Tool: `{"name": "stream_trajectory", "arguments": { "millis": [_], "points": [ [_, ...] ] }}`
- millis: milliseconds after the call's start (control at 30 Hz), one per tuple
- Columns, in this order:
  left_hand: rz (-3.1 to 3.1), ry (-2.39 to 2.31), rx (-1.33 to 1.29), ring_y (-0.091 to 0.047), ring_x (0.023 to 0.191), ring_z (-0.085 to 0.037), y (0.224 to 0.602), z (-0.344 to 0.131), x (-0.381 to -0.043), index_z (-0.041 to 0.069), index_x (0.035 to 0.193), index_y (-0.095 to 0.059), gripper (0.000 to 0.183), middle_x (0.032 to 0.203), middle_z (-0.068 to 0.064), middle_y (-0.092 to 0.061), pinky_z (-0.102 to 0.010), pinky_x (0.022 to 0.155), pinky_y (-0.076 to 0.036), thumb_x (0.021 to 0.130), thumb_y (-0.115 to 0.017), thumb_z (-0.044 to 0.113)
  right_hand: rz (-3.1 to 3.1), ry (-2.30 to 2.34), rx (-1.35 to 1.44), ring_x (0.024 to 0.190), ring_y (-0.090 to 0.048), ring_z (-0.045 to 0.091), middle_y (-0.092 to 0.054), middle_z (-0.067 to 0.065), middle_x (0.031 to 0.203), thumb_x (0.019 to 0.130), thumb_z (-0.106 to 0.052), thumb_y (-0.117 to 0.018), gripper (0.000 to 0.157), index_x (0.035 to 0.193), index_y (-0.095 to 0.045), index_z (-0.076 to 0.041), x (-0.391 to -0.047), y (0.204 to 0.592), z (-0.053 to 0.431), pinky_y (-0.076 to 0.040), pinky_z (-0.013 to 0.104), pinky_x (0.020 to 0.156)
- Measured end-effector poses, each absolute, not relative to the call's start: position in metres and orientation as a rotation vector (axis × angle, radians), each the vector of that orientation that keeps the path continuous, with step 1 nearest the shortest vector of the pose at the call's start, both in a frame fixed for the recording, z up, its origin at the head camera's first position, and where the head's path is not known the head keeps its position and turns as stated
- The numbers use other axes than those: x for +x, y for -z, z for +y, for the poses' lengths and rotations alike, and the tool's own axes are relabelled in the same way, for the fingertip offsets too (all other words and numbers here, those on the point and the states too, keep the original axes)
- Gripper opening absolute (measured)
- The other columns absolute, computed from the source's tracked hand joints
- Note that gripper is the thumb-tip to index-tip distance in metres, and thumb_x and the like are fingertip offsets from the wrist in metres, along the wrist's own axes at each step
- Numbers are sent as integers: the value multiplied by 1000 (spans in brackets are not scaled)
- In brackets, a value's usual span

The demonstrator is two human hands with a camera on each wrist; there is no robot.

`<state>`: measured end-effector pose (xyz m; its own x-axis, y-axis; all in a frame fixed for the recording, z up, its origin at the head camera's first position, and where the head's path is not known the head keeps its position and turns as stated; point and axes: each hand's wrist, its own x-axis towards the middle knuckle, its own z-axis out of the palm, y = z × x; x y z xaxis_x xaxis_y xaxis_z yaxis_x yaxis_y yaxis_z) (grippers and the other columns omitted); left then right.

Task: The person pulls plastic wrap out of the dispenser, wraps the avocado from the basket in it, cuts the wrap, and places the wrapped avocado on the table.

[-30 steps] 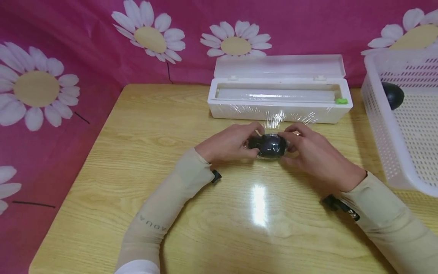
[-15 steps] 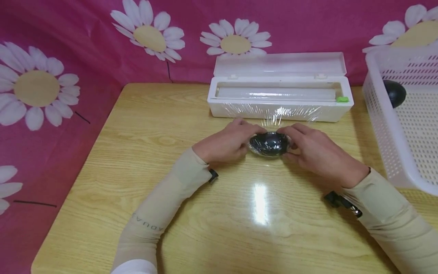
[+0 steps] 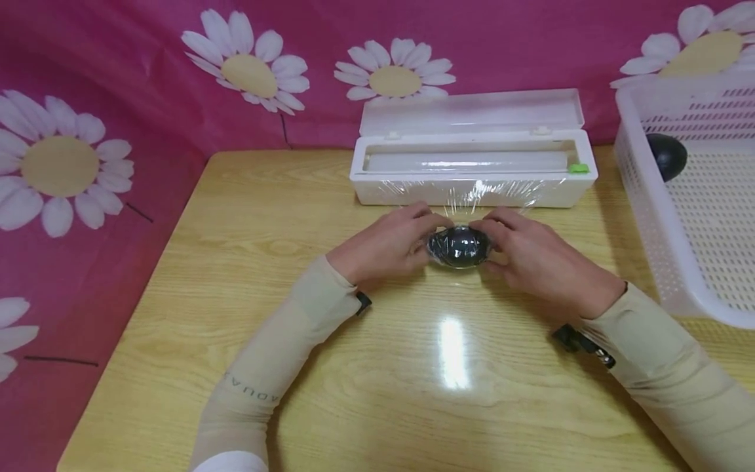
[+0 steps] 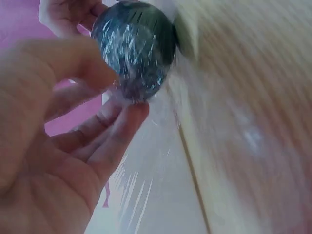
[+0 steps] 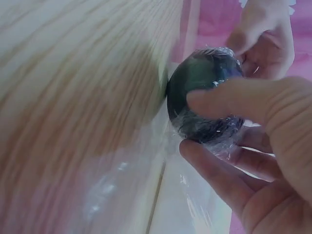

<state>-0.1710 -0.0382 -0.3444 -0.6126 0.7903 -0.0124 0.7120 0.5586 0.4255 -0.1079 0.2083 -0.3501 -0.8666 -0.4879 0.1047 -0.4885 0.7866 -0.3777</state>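
A dark green, nearly black avocado (image 3: 462, 246) sits low over the wooden table, wrapped in shiny, wrinkled cling film (image 4: 130, 51). My left hand (image 3: 383, 244) pinches its left end, the film bunched at thumb and fingertips. At the right end my right hand (image 3: 533, 259) holds it, the thumb (image 5: 214, 102) lying across its side and fingers beneath. From the avocado a stretched sheet of film runs back to the white dispenser box (image 3: 407, 192), whose lid stands up. Inside the box lies the film roll (image 3: 466, 162).
A green slider (image 3: 579, 168) sits at the box's right front edge. To the right stands a white perforated basket (image 3: 643, 216) with another dark avocado (image 3: 669, 157) in it. A pink flowered cloth (image 3: 330, 39) hangs behind the table (image 3: 354, 393).
The left thumb has come off the avocado's near side, and the left hand now pinches the film at its end. The avocado has turned between the hands; the right hand keeps its hold.
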Motion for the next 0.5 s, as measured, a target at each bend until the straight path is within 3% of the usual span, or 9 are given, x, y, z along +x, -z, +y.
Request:
{"name": "stream_trajectory", "arguments": {
  "millis": [167, 233, 400, 500],
  "points": [
    [2591, -636, 1206, -59, 116, -19, 350, -36, -171, 15, 150, -44, 75, 142, -9, -54, -35, 107, -53, 89, -82, 33, -3024, -655, 781, 124, -61, 33, -57, 17, 143, 86, -22, -85, 73, 149, -52, -5, -110, 349, 207, -54, 54, 105],
    [2594, -675, 1164, -60, 117, -18, 351, -34, -172, 14, 147, -43, 79, 138, -8, -56, -35, 107, -53, 85, -86, 37, -3013, -647, 789, 121, -63, 34, -61, 19, 139, 86, -23, -86, 72, 148, -54, -3, -113, 350, 207, -55, 54, 103],
    [2583, -789, 1070, -62, 102, -14, 353, -33, -177, 14, 131, -51, 65, 113, -1, -64, -29, 93, -54, 82, -87, 37, -2991, -757, 761, 103, -74, 30, -74, 18, 117, 86, -21, -86, 63, 137, -55, -2, -120, 352, 212, -61, 50, 89],
    [2579, -831, 1088, -61, 98, -14, 354, -34, -181, 13, 122, -56, 52, 108, -1, -66, -30, 90, -53, 86, -85, 36, -2997, -803, 740, 95, -76, 27, -76, 16, 111, 89, -22, -83, 52, 130, -56, -4, -123, 353, 215, -62, 46, 82]
  ]
}}
